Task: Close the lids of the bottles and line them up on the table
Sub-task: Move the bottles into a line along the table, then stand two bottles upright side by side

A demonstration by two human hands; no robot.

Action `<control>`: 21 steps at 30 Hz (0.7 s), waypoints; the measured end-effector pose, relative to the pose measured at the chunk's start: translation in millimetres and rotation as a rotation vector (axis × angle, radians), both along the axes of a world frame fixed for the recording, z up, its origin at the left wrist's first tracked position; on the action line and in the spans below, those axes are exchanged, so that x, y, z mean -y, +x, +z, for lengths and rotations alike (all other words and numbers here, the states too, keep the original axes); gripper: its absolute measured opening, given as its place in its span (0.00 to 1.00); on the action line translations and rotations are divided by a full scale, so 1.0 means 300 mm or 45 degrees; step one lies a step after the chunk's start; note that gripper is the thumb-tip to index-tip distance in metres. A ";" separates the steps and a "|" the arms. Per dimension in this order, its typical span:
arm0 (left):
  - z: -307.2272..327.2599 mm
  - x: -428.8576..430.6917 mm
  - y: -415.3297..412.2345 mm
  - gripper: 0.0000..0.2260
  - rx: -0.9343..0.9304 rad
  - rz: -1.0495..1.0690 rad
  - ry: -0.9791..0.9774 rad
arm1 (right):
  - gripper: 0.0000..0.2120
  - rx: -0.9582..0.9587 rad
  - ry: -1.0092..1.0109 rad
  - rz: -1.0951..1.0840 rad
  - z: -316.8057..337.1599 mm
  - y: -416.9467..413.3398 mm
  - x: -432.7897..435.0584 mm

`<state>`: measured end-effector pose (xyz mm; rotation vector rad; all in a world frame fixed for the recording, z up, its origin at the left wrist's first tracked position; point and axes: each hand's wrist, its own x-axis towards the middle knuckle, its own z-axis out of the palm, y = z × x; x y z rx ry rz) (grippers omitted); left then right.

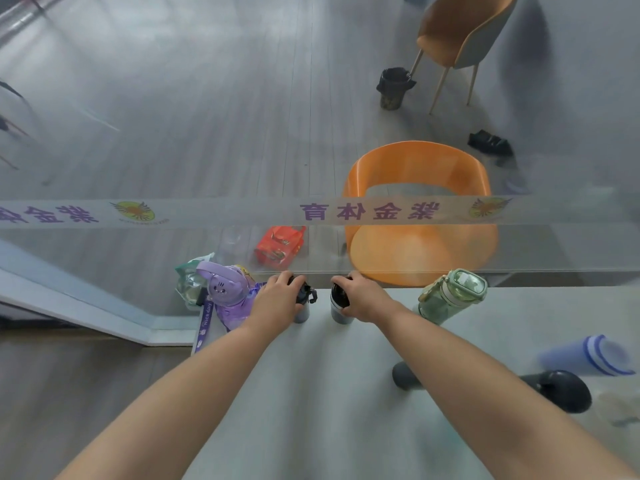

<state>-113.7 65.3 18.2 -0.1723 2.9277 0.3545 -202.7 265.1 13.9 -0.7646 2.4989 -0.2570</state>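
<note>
At the table's far edge my left hand (277, 299) grips the black lid of a grey bottle (302, 311). My right hand (363, 299) grips the black top of a second grey bottle (337, 308) standing beside it. A purple bottle (228, 292) with a strap stands to the left. A green bottle (450, 296) with a closed lid stands to the right. Near my right forearm a dark bottle (554, 389) lies on its side. A blue-striped bottle (588, 355) lies at the right edge.
The pale table (329, 393) ends against a glass panel (311, 213) with a printed strip. Behind the glass stand an orange chair (419, 220), a red bag (280, 247) and a second chair (464, 32). A crumpled plastic bag (188, 278) sits by the purple bottle.
</note>
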 end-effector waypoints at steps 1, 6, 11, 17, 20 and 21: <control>-0.001 0.004 -0.001 0.27 0.000 -0.006 0.008 | 0.33 0.006 0.002 -0.007 0.000 0.002 0.000; -0.006 0.022 -0.008 0.28 0.015 -0.044 0.023 | 0.33 0.013 -0.010 -0.048 -0.005 0.009 0.001; 0.009 0.006 0.001 0.31 -0.047 -0.115 -0.034 | 0.43 0.078 0.009 -0.070 0.020 0.028 -0.028; 0.083 -0.092 -0.057 0.22 -0.173 -0.392 0.002 | 0.36 0.110 0.078 -0.187 0.138 0.072 -0.214; 0.105 -0.179 -0.075 0.22 -0.115 -0.458 0.052 | 0.35 0.189 0.197 -0.264 0.183 0.146 -0.332; 0.104 -0.207 -0.078 0.22 -0.096 -0.488 0.040 | 0.36 0.202 0.218 -0.291 0.194 0.176 -0.367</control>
